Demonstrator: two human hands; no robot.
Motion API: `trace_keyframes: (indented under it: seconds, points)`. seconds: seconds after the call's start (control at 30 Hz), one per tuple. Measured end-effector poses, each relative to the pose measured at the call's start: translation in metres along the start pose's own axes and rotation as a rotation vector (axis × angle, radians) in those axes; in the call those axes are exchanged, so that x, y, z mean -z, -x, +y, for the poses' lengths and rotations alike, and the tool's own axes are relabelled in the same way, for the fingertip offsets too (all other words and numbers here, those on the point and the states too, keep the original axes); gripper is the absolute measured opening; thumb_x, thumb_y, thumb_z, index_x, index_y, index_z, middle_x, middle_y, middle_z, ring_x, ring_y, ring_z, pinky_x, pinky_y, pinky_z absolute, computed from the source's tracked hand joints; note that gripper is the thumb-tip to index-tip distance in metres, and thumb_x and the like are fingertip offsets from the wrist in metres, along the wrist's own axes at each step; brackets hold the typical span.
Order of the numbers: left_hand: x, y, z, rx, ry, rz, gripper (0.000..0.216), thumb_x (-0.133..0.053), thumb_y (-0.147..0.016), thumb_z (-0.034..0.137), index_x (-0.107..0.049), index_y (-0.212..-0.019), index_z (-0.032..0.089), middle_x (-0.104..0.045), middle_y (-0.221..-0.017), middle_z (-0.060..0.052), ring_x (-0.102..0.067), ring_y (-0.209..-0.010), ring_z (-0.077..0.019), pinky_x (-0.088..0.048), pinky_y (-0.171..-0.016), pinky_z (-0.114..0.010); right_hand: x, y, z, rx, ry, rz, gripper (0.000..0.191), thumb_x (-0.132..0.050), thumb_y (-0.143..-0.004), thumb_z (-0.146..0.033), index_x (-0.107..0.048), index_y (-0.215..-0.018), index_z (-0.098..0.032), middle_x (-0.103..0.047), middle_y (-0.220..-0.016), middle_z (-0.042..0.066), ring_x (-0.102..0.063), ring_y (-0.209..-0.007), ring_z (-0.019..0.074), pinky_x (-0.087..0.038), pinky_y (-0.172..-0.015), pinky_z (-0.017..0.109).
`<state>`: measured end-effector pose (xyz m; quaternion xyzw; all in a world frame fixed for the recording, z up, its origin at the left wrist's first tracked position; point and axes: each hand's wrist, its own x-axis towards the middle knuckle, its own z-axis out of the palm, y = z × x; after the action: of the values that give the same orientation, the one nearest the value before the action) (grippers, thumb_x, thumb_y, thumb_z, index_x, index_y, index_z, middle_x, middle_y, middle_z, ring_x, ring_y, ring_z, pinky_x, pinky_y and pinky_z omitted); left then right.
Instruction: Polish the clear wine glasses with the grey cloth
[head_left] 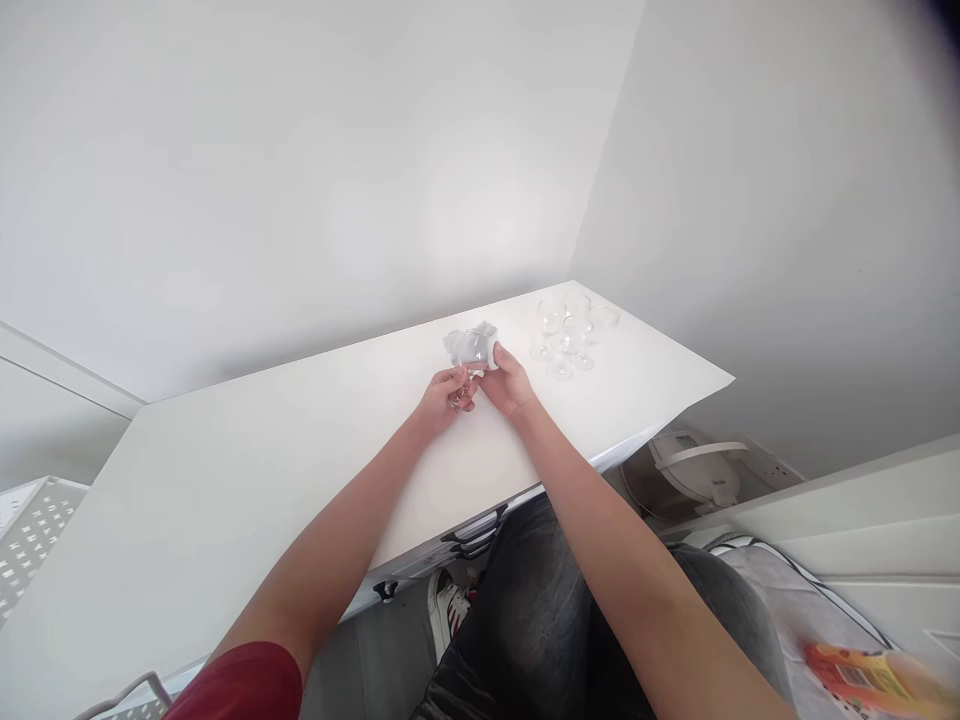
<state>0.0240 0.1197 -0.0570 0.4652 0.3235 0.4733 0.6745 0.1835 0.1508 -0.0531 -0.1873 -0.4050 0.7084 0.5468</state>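
sleeve point(241, 684): short, dark red | trousers point(529, 610): faded black | shoe point(442, 612): white, red stripes

White tabletop point(300, 460), grey cloth point(453, 346), clear glass point(472, 350)
We see a dark red sleeve point(244, 685), faded black trousers point(517, 590), a white shoe point(442, 612) with red stripes, an orange-and-yellow packet point(862, 675).

A home is suggested by stemmed glasses point(577, 330) grouped on a white bench point(285, 470) against plain walls point(315, 180), and by an apparent rice cooker point(701, 474) kept below.
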Motion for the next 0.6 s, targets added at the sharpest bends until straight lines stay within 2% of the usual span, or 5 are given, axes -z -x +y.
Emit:
trace_keyframes:
  seconds: [0.13,0.27,0.37,0.5,0.6]
  points:
    - [0.002,0.002,0.003,0.145,0.053,-0.105,0.043,-0.067,-0.095,0.053,-0.079,-0.1,0.012,-0.038,-0.056,0.004,-0.031,-0.051,-0.008,-0.045,-0.057,-0.023,0.003,0.002,-0.001,-0.089,-0.014,-0.05,0.049,-0.077,-0.081,-0.067,-0.072,-0.097,-0.021,-0.067,-0.071,0.004,-0.071,-0.088,0.0301,-0.059,-0.074,0.044]
    - [0.002,0.002,0.005,0.176,0.046,-0.126,0.042,-0.067,-0.095,0.054,-0.078,-0.09,0.013,-0.037,-0.055,0.004,-0.03,-0.051,-0.0083,-0.044,-0.055,-0.024,0.007,0.001,0.0,-0.15,-0.038,-0.084,0.049,-0.078,-0.078,-0.067,-0.072,-0.091,-0.02,-0.051,-0.052,-0.001,-0.07,-0.082,0.0305,-0.059,-0.072,0.044]
    - [-0.001,0.001,0.002,0.108,-0.042,-0.065,0.043,-0.072,-0.091,0.056,-0.075,-0.082,0.013,-0.043,-0.055,0.003,-0.033,-0.051,-0.0075,-0.043,-0.055,-0.025,0.007,-0.001,0.003,-0.059,-0.028,-0.072,0.045,-0.08,-0.079,-0.061,-0.071,-0.094,-0.019,-0.058,-0.061,0.0,-0.066,-0.074,0.0234,-0.055,-0.066,0.036]
    - [-0.005,-0.003,-0.004,0.003,-0.189,0.075,0.046,-0.078,-0.085,0.058,-0.073,-0.077,0.014,-0.054,-0.059,-0.001,-0.042,-0.051,-0.0079,-0.044,-0.055,-0.028,0.002,-0.004,0.007,0.159,0.071,0.148,0.038,-0.089,-0.074,-0.044,-0.067,-0.097,-0.022,-0.064,-0.076,-0.002,-0.056,-0.063,0.0136,-0.044,-0.052,0.027]
    - [-0.005,-0.004,-0.006,0.011,-0.246,0.07,0.048,-0.076,-0.085,0.061,-0.072,-0.074,0.014,-0.058,-0.061,-0.002,-0.045,-0.051,-0.0088,-0.044,-0.056,-0.029,-0.001,-0.003,0.007,0.254,0.126,0.223,0.036,-0.089,-0.074,-0.04,-0.064,-0.094,-0.023,-0.061,-0.073,-0.003,-0.052,-0.058,0.0122,-0.037,-0.046,0.026]
